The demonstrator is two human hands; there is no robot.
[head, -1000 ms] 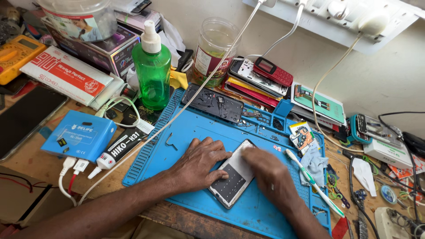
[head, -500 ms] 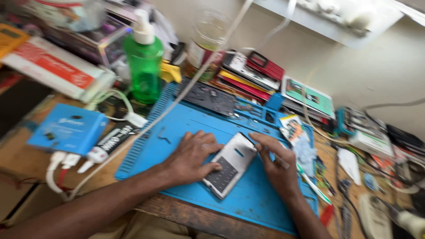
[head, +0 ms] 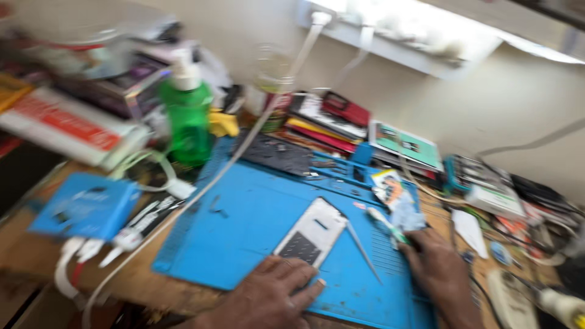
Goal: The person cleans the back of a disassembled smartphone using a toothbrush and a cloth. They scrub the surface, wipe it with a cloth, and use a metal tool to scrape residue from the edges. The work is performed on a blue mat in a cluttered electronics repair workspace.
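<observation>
A disassembled phone [head: 311, 231], open side up, lies at an angle on the blue work mat [head: 244, 213]. My left hand [head: 271, 292] rests flat on the mat at the phone's near end, fingers spread and touching its lower edge. My right hand [head: 436, 268] is at the mat's right edge, fingers curled on the near end of a white and green tool [head: 384, 222]. A thin metal pick [head: 364, 250] lies on the mat between the phone and my right hand. The whole view is blurred by motion.
A green pump bottle [head: 189, 119] stands at the mat's far left corner. A blue box [head: 85, 204], white cables [head: 201, 189], stacked phones and boxes [head: 329, 122] and small parts crowd the wooden bench. A power strip [head: 390, 30] is on the wall.
My right hand has left the phone and moved right to the white and green tool. My left hand slid down off the phone to its near end. The camera swung, blurring the view.
</observation>
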